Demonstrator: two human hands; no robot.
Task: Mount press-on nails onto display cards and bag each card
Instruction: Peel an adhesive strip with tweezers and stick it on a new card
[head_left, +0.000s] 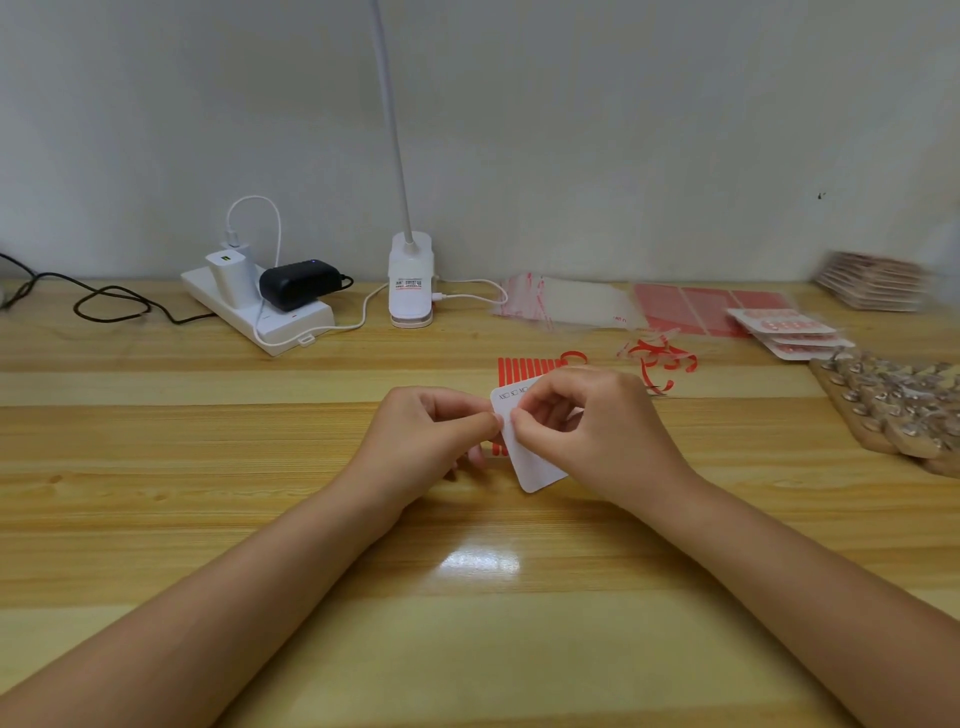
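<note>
A white display card with small black print near its top edge is tilted above the wooden table at the centre. My left hand pinches the card's left edge between thumb and forefinger. My right hand lies over the card's upper right, its thumb and forefinger pinched together at the card's left edge beside my left thumb. What the right fingers hold is too small to see. A sheet of red adhesive strips lies just behind the card, partly hidden by it.
Peeled red backing strips are scattered right of centre. Clear bags, red sheets and finished bagged cards lie at the back right, wooden boards of nails at the far right. A power strip and clip lamp stand at the back.
</note>
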